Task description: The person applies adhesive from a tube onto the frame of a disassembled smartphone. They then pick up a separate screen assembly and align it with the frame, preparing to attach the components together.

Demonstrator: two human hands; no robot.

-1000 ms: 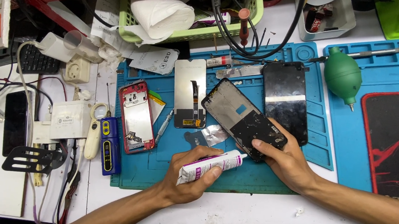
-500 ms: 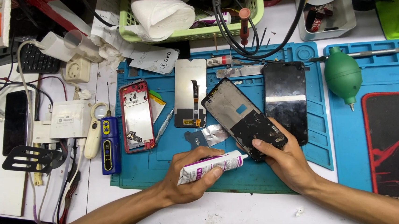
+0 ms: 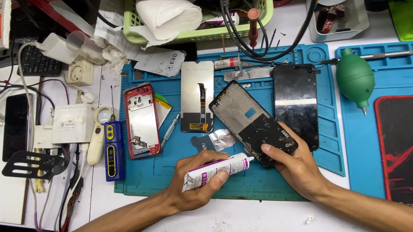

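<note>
nothing has shifted since a second ago: both hands sit as they did, so the work is paused at the frame's lower corner. the left hand [image 3: 197,185] has its grip clenched round the white glue tube [image 3: 217,170], long axis running left to right, nozzle aimed up-right at the phone frame [image 3: 252,121]. the right hand [image 3: 297,166] pins that frame to the blue mat [image 3: 260,182]; its length slants up-left.

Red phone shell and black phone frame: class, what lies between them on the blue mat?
In the head view, a pale screen panel lies between the red phone shell and black phone frame, with a thin metal tool.
</note>
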